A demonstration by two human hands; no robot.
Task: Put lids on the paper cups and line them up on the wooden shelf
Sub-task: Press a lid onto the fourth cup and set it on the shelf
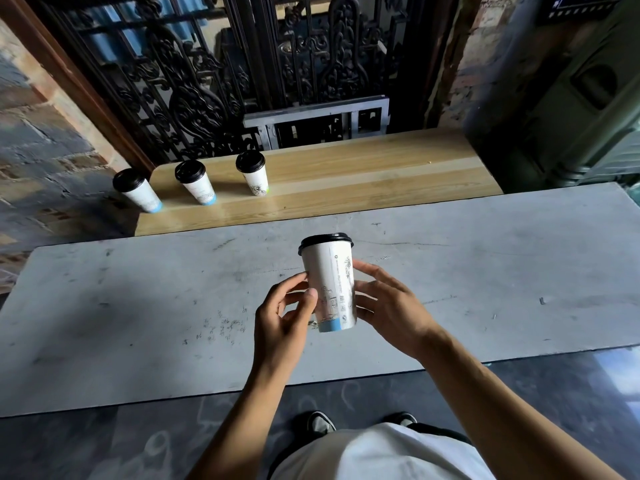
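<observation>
A white paper cup (329,282) with a blue base band and a black lid (325,240) on top is held above the grey table (138,306). My left hand (282,318) grips its lower left side with thumb and fingers. My right hand (391,306) wraps its right side. Three lidded cups stand in a row on the left part of the wooden shelf (363,174): the left cup (138,190) at the shelf's end, the middle cup (195,181), and the right cup (252,171) with a green base.
A dark ornate iron grille (242,64) rises behind the shelf, with a grey metal frame (315,119) at its foot. A dark green bin (568,98) stands at the right. Brick wall lies left. My shoes (322,422) show below the table edge.
</observation>
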